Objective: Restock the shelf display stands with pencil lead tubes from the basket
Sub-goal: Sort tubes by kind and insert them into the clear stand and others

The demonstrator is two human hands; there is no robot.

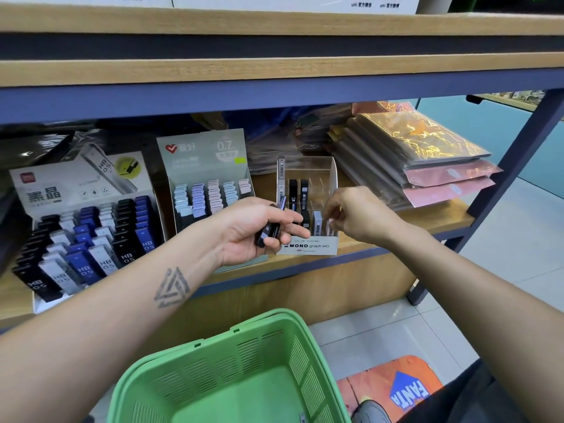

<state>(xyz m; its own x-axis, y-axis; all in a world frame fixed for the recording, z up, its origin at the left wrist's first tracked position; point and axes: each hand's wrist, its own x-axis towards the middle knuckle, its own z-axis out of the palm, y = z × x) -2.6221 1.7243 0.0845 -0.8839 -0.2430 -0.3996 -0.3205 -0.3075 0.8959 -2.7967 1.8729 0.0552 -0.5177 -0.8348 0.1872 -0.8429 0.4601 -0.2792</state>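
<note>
The left hand (250, 230) grasped several dark lead tubes (270, 230) just left of the clear MONO stand (308, 245) on the shelf (396, 239), while the right hand (357, 215) pinched a pale tube (330, 227) in that stand's near-right slot, the green basket (244, 377) lying nearer below.

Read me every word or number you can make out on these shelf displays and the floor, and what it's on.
"MONO graph MG": front of the clear display stand.
"HB 0.5": lead tubes in the left display.
"0.7": grey-green display card.
"FANTA": floor mat.
"uni": white boxes up top.
Barcodes and small print: unreadable.
</note>
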